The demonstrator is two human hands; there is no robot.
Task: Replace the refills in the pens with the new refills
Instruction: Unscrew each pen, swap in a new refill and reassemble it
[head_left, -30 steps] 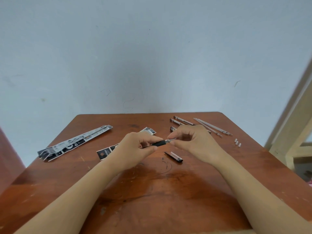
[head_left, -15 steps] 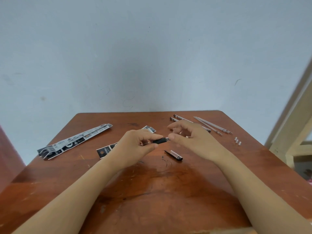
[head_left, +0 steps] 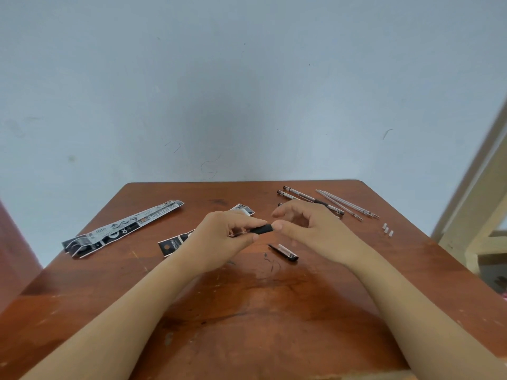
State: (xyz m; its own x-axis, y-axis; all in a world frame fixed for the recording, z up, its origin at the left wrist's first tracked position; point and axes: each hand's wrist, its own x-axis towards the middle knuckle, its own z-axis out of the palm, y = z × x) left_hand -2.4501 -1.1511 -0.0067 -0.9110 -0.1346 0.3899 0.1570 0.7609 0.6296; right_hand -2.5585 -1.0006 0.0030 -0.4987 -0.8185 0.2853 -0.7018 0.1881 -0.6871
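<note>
My left hand (head_left: 225,234) grips the pen (head_left: 262,229); my right hand (head_left: 310,231) (fingers loose, holding nothing) touches its end; cap (head_left: 284,252) at five o'clock.

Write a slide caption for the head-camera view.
Left hand grips a pen over a wooden table, right hand touching its end; a cap, other pens and refills lie nearby.

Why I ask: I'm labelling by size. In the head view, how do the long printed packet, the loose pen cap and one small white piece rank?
1. long printed packet, largest by far
2. pen cap, middle
3. small white piece, smallest
The cap lies nearer the camera, but the order is plain.
</note>
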